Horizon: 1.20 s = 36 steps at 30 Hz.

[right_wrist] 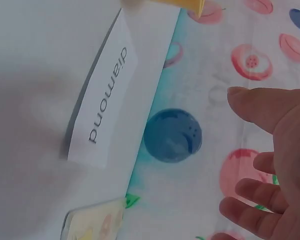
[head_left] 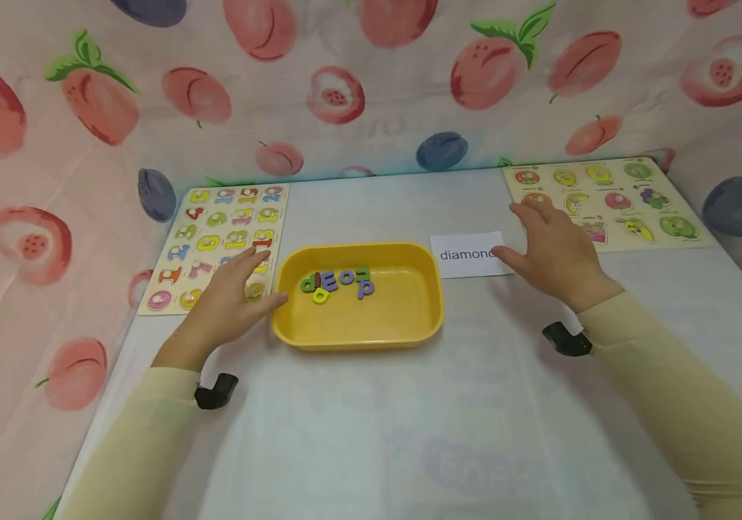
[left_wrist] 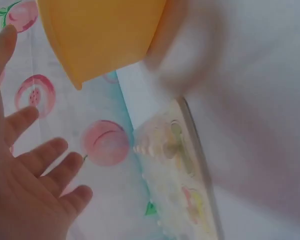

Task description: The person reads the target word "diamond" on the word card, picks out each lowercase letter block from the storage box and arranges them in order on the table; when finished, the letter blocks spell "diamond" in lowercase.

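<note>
A yellow tray [head_left: 403, 318] stands mid-table, with several coloured plastic letters [head_left: 347, 277] grouped in its left half. My left hand [head_left: 230, 297] hovers at the tray's left side, fingers spread and holding nothing. Its thumb overlaps the tray rim in the head view, while the left wrist view shows a gap between hand and tray. On the right, my right hand [head_left: 555, 249] is raised with fingers apart and nothing in it. A white card [head_left: 464, 263] printed "diamond" lies between the tray and that hand, whose thumb covers the last letter in the head view.
A number puzzle board [head_left: 217, 220] lies at the back left, partly behind my left hand. At the back right is a fruit puzzle board [head_left: 659, 206], overlapped by my right fingers. Peach-printed cloth [head_left: 390, 101] hangs behind the white table [head_left: 371, 433] and down its left side.
</note>
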{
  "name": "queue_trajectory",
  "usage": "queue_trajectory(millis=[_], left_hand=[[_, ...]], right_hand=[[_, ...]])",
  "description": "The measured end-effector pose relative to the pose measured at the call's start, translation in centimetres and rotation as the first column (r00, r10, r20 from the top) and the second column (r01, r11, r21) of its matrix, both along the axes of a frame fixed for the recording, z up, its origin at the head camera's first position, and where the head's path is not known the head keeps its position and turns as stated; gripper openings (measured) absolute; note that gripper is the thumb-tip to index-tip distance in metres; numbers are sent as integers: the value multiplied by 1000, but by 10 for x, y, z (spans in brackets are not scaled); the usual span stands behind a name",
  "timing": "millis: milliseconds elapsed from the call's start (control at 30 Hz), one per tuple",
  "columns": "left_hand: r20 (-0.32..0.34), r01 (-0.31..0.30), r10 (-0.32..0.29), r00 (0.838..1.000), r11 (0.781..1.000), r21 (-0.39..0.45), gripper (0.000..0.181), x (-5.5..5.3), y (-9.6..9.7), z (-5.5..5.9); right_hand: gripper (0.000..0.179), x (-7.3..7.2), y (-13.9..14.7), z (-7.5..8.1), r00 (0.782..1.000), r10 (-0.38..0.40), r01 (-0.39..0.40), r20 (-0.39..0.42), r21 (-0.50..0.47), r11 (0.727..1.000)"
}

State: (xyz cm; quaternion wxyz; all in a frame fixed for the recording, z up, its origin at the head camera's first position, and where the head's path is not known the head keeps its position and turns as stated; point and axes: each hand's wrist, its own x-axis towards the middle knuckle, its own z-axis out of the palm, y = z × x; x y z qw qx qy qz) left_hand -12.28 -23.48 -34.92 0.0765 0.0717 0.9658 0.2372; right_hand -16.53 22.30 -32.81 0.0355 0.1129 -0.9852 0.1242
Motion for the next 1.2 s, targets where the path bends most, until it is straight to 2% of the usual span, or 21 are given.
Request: queue_trajectory(millis=[133, 300, 500, 700, 933, 1067, 1200], left_hand=[[26, 0, -2, 1000, 997, 74, 77, 4, 0, -3], [58, -30, 22, 998, 990, 135, 76, 11, 0, -13], [121, -65, 46, 992, 986, 153, 76, 18, 2, -23], [124, -61, 41, 991, 985, 163, 76, 20, 2, -30], [107, -49, 28, 994, 978, 204, 73, 20, 1, -36], [135, -81, 48, 990, 965, 251, 73, 21, 3, -41], [175, -127, 75, 982, 944, 304, 73, 24, 4, -44]], right_hand=[[72, 1, -13, 0, 999, 13, -12, 38, -23, 1000], [69, 1, -31, -1, 997, 71, -70, 32, -38, 997], [67, 1, -56, -4, 990, 134, -132, 35, -62, 989], [66, 2, -81, -9, 981, 190, -186, 43, -69, 980], [64, 7, -110, -12, 961, 259, -244, 92, -150, 958], [64, 10, -124, -15, 945, 308, -283, 110, -198, 939], [64, 12, -139, -18, 927, 354, -327, 122, -196, 924]])
